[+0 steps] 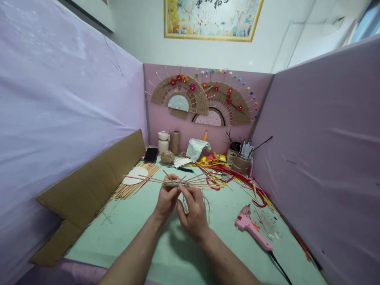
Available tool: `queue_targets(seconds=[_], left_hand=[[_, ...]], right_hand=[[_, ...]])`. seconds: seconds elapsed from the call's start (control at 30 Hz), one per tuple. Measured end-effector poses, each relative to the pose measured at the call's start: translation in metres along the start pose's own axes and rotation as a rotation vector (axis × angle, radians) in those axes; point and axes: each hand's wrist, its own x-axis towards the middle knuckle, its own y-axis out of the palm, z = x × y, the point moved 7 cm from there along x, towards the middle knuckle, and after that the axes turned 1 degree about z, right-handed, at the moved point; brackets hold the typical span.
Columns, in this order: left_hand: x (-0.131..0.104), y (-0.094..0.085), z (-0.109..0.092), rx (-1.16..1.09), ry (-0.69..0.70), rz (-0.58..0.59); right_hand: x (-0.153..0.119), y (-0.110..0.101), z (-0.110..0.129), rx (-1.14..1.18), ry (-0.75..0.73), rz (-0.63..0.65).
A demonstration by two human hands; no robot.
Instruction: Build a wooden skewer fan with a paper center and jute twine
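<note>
Near the middle of the view, my left hand (168, 199) is closed round the left part of a small piece with thin wooden sticks (202, 185) fanning out from it. My right hand (193, 210) has its fingers bent, with the fingertips touching the near edge of that same piece. A loop of twine (208, 208) hangs beside and behind my right hand. Whether the right fingertips pinch the twine or the piece's edge is too small to tell. The piece is seen nearly edge-on above the green tabletop (124, 229).
A pink glue gun (255, 231) with a black cord lies at the right. Behind are a twine ball (168, 157), green-handled pliers (185, 169), red scissors (214, 183), coloured pipe cleaners (237, 174) and a phone (151, 154). Loose sticks (130, 190) and cardboard (97, 186) are at the left.
</note>
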Motion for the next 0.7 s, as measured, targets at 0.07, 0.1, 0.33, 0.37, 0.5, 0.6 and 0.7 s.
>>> queue_targets(seconds=[0.07, 0.1, 0.33, 0.37, 0.5, 0.6, 0.7], left_hand=[[-0.002, 0.004, -0.002, 0.045, 0.018, 0.013], [-0.002, 0.005, -0.003, 0.065, 0.027, 0.019], [-0.003, 0.008, -0.002, 0.011, 0.016, 0.134], [-0.004, 0.007, -0.001, 0.001, 0.019, 0.124], [-0.004, 0.002, -0.001, -0.015, 0.073, 0.042], [-0.001, -0.005, -0.004, -0.027, 0.128, -0.024], [0.003, -0.014, -0.006, -0.092, 0.107, -0.097]], right_hand=[[0.0, 0.0, -0.001, -0.02, 0.011, 0.002], [0.0, 0.0, -0.001, -0.027, 0.014, 0.003], [0.0, 0.002, -0.002, -0.131, 0.022, 0.019], [0.0, 0.002, -0.002, -0.131, 0.022, 0.021], [-0.003, 0.006, 0.001, -0.095, 0.004, 0.051], [-0.005, 0.006, 0.005, -0.025, -0.024, 0.058], [-0.006, 0.003, 0.006, 0.071, -0.031, 0.034]])
